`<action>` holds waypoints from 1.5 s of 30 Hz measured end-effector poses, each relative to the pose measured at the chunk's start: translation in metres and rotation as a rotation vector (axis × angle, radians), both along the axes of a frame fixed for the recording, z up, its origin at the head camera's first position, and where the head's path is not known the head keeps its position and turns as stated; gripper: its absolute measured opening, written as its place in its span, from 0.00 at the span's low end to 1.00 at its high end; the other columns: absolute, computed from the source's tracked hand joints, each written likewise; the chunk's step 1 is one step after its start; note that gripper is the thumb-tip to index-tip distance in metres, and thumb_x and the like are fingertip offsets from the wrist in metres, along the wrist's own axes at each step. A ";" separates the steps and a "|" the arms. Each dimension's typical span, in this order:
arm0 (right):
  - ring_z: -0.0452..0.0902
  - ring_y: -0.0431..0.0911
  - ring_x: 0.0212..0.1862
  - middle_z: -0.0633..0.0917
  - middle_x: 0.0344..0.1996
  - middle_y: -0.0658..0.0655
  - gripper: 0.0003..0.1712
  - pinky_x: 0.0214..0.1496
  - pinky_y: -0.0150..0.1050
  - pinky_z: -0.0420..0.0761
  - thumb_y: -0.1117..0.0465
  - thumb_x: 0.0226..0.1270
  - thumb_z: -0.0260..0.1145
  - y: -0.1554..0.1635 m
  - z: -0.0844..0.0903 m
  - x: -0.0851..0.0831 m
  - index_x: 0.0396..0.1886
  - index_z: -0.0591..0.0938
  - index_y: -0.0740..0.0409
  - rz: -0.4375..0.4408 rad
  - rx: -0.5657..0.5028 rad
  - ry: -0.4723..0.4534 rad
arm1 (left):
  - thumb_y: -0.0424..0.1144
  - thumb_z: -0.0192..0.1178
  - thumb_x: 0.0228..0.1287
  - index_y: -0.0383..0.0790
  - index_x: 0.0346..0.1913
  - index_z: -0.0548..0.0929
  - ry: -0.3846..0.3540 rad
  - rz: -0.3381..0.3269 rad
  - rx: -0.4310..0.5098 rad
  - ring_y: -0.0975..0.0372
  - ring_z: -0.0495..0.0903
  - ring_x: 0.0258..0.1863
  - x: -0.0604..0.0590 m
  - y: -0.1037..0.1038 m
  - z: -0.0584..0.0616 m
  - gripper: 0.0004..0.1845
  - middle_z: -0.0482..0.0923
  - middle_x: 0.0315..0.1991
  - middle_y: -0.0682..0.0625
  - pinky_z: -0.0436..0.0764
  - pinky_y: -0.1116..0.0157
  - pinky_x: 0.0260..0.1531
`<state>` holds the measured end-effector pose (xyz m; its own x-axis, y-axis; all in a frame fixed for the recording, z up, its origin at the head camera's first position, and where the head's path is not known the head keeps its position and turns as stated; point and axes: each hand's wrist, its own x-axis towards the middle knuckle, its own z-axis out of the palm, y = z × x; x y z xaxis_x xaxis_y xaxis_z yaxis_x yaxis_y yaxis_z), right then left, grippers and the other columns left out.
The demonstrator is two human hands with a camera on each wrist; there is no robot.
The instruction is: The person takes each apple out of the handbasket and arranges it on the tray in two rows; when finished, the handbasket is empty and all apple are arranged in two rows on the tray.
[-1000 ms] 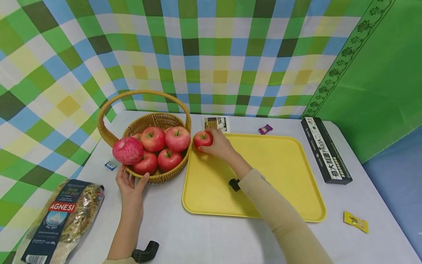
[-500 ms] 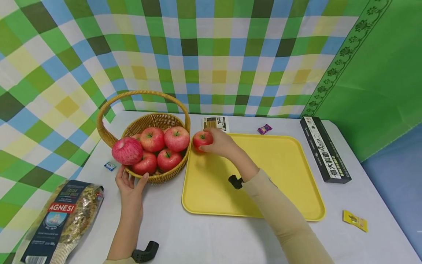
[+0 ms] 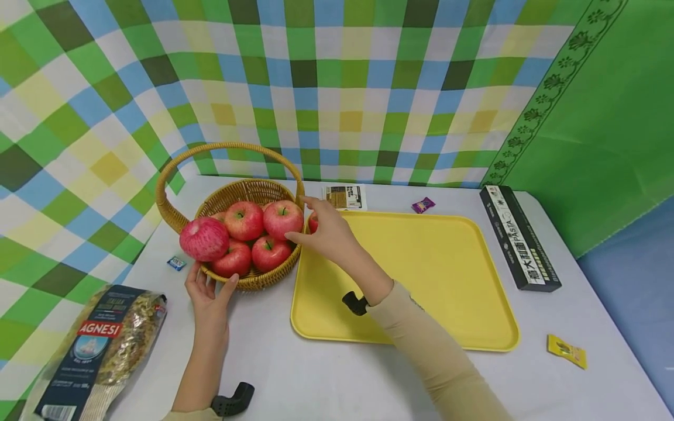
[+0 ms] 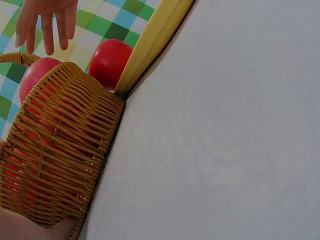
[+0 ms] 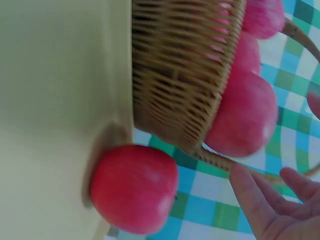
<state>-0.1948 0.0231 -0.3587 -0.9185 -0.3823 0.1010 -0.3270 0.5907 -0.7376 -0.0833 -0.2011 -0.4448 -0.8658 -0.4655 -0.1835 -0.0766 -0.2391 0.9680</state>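
A wicker basket (image 3: 258, 283) with a tall handle is heaped with several red and pink apples. My left hand (image 3: 207, 298) grips its near side, thumb and fingers spread around the wickerwork (image 4: 65, 135). Over the basket's right rim, my right hand (image 3: 334, 234) reaches with parted fingers and holds nothing; its fingertips are right by the handle and a pink apple (image 3: 283, 219). One red apple (image 5: 135, 187) sits in the far left corner of the yellow tray (image 3: 405, 275), mostly hidden behind my right hand in the head view.
A bag of AGNESI pasta (image 3: 97, 351) lies at the left front and a black pasta box (image 3: 521, 240) at the right. Small wrapped candies include a blue (image 3: 176, 264), a purple (image 3: 423, 205) and a yellow one (image 3: 567, 351). A printed packet (image 3: 344, 197) lies behind the tray.
My right hand has let go of the red apple in the tray's corner and moved left to the basket's right rim. My left hand stays on the basket.
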 end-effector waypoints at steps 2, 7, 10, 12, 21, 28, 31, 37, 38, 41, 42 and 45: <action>0.67 0.51 0.64 0.69 0.66 0.55 0.47 0.62 0.49 0.73 0.42 0.55 0.72 -0.006 -0.004 0.000 0.71 0.65 0.52 -0.025 0.008 0.011 | 0.34 0.63 0.64 0.58 0.74 0.42 -0.002 0.001 0.002 0.57 0.39 0.75 0.000 0.001 0.000 0.47 0.38 0.77 0.55 0.62 0.65 0.66; 0.69 0.51 0.61 0.71 0.63 0.58 0.49 0.59 0.49 0.76 0.37 0.54 0.71 -0.017 -0.014 -0.001 0.71 0.65 0.52 -0.070 0.066 0.049 | 0.34 0.63 0.64 0.58 0.74 0.42 -0.005 0.001 0.001 0.57 0.39 0.75 0.000 0.002 -0.001 0.47 0.37 0.77 0.55 0.62 0.65 0.66; 0.71 0.51 0.58 0.72 0.60 0.58 0.49 0.56 0.49 0.78 0.36 0.54 0.70 -0.024 -0.016 -0.002 0.71 0.65 0.52 -0.094 0.095 0.062 | 0.34 0.63 0.64 0.58 0.74 0.43 0.000 0.001 -0.002 0.57 0.39 0.75 0.000 0.002 -0.001 0.46 0.38 0.77 0.55 0.62 0.64 0.66; 0.71 0.51 0.57 0.72 0.59 0.58 0.49 0.55 0.49 0.78 0.35 0.54 0.70 -0.028 -0.016 -0.003 0.71 0.66 0.53 -0.108 0.109 0.065 | 0.34 0.63 0.64 0.58 0.74 0.43 0.003 0.002 -0.003 0.57 0.39 0.75 0.001 0.001 0.000 0.46 0.38 0.77 0.55 0.62 0.64 0.67; 0.72 0.49 0.52 0.71 0.55 0.58 0.48 0.49 0.46 0.81 0.34 0.55 0.67 -0.041 -0.017 -0.005 0.69 0.68 0.56 -0.160 0.190 0.081 | 0.33 0.63 0.64 0.57 0.74 0.43 -0.001 0.004 0.001 0.57 0.40 0.75 0.001 0.000 0.002 0.46 0.38 0.77 0.55 0.63 0.66 0.66; 0.73 0.48 0.49 0.72 0.53 0.57 0.46 0.47 0.44 0.81 0.36 0.53 0.70 -0.042 -0.020 -0.007 0.66 0.71 0.57 -0.183 0.161 0.083 | 0.33 0.63 0.65 0.57 0.74 0.42 -0.003 0.004 0.001 0.58 0.40 0.75 0.001 0.000 0.002 0.46 0.38 0.77 0.55 0.63 0.66 0.66; 0.74 0.48 0.48 0.72 0.52 0.57 0.45 0.46 0.44 0.81 0.38 0.52 0.71 -0.042 -0.021 -0.007 0.65 0.71 0.57 -0.189 0.148 0.092 | 0.33 0.62 0.65 0.57 0.74 0.43 0.002 0.003 0.005 0.57 0.40 0.75 0.001 0.000 0.003 0.46 0.38 0.77 0.55 0.63 0.66 0.66; 0.73 0.48 0.49 0.72 0.53 0.57 0.44 0.47 0.43 0.81 0.40 0.52 0.71 -0.040 -0.024 -0.007 0.65 0.72 0.57 -0.192 0.127 0.088 | 0.33 0.62 0.65 0.57 0.74 0.42 -0.005 -0.003 0.007 0.57 0.40 0.75 0.001 0.001 0.003 0.46 0.38 0.77 0.55 0.62 0.66 0.66; 0.73 0.48 0.49 0.72 0.53 0.57 0.44 0.47 0.43 0.81 0.40 0.52 0.71 -0.039 -0.024 -0.006 0.65 0.72 0.57 -0.190 0.125 0.085 | 0.33 0.62 0.65 0.57 0.74 0.42 -0.006 -0.005 0.005 0.57 0.40 0.75 0.001 0.001 0.003 0.46 0.38 0.77 0.55 0.62 0.66 0.66; 0.73 0.48 0.49 0.72 0.53 0.57 0.43 0.47 0.43 0.81 0.40 0.52 0.71 -0.038 -0.023 -0.005 0.64 0.72 0.57 -0.180 0.113 0.076 | 0.33 0.62 0.65 0.58 0.74 0.42 -0.008 -0.006 -0.001 0.58 0.40 0.75 0.001 0.001 0.002 0.46 0.38 0.77 0.55 0.63 0.66 0.65; 0.72 0.48 0.49 0.73 0.53 0.57 0.43 0.48 0.43 0.81 0.40 0.52 0.71 -0.038 -0.022 -0.005 0.64 0.72 0.57 -0.175 0.110 0.074 | 0.33 0.62 0.65 0.58 0.74 0.42 -0.007 -0.005 -0.003 0.58 0.40 0.75 0.001 0.000 0.002 0.46 0.38 0.77 0.55 0.63 0.66 0.65; 0.72 0.48 0.50 0.73 0.53 0.57 0.43 0.49 0.44 0.80 0.40 0.52 0.71 -0.037 -0.021 -0.005 0.64 0.72 0.57 -0.162 0.112 0.072 | 0.33 0.62 0.65 0.58 0.74 0.43 -0.003 -0.004 -0.002 0.58 0.40 0.75 0.001 0.000 0.001 0.46 0.38 0.77 0.55 0.64 0.66 0.65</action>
